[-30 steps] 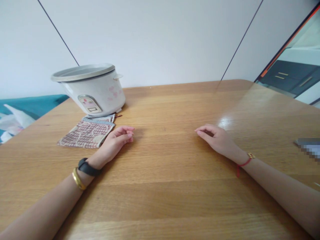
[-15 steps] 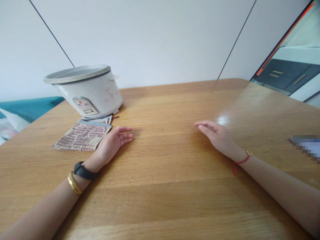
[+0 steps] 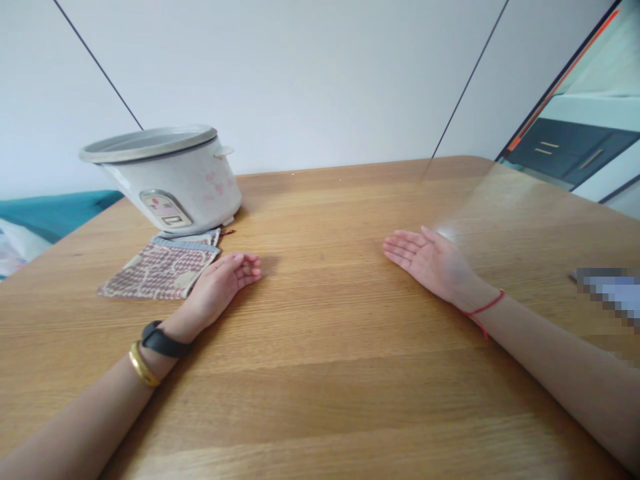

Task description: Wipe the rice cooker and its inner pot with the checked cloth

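My left hand point(image 3: 219, 285) rests at the table's left middle, palm turned inward, fingers loosely curled and holding nothing. It is beside the right edge of a patterned brown-and-white cloth point(image 3: 155, 270) with a grey border. Behind, a white rice cooker point(image 3: 185, 190) with pink flowers and a front switch panel stands with its base at the cloth's far edge; its lid is off, and its inside bottom is hidden. Across the table my right hand point(image 3: 430, 263) lies palm up with its fingers stretched out, empty and apart from any object.
Both forearms lie over a wooden table point(image 3: 320, 373). A pixelated flat object point(image 3: 613, 290) is at the right edge. A white panelled wall point(image 3: 320, 80) rises behind the table. Teal fabric point(image 3: 60, 213) is at the far left, dark cabinets point(image 3: 570, 150) at the far right.
My right hand has rolled over from palm down to palm up, its fingers now spread more. My left hand has barely moved. The whole view has shifted slightly.
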### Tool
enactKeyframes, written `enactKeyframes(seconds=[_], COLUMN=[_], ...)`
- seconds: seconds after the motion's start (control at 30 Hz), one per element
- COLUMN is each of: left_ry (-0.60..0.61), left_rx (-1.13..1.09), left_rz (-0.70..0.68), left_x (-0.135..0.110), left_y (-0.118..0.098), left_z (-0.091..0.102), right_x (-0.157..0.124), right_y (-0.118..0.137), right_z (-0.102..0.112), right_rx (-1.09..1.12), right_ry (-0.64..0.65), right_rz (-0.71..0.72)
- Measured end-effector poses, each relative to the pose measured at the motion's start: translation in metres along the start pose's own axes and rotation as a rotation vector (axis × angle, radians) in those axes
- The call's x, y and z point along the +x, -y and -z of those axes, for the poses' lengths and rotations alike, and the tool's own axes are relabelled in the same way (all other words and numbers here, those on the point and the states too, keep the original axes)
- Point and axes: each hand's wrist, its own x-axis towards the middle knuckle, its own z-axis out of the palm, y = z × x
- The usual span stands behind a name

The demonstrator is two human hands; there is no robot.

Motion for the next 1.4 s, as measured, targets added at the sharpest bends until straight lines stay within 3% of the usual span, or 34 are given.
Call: enactKeyframes(seconds=[0.2, 0.4, 0.73, 1.4], left_ry=[0.091, 0.106, -0.020, 0.007], left_rx=[-0.149, -0.251, -0.190, -0.112], left_rz=[0.027, 0.032, 0.082, 0.050], left_x=[-0.003, -0.004, -0.004, -0.004], left_y=[-0.007, -0.007, -0.011, -0.007], left_z=[0.004, 0.009, -0.002, -0.002], right_x=[0.000, -0.002, -0.004, -0.006], right_y=[-0.002, 0.000, -0.001, -0.002], right_z=[-0.003, -0.006, -0.008, -0.008], right_rx=[0.187, 0.240, 0.211, 0.192], right_ry=[-0.063, -0.099, -0.084, -0.050], right_rz=[-0.072, -0.098, -0.096, -0.061])
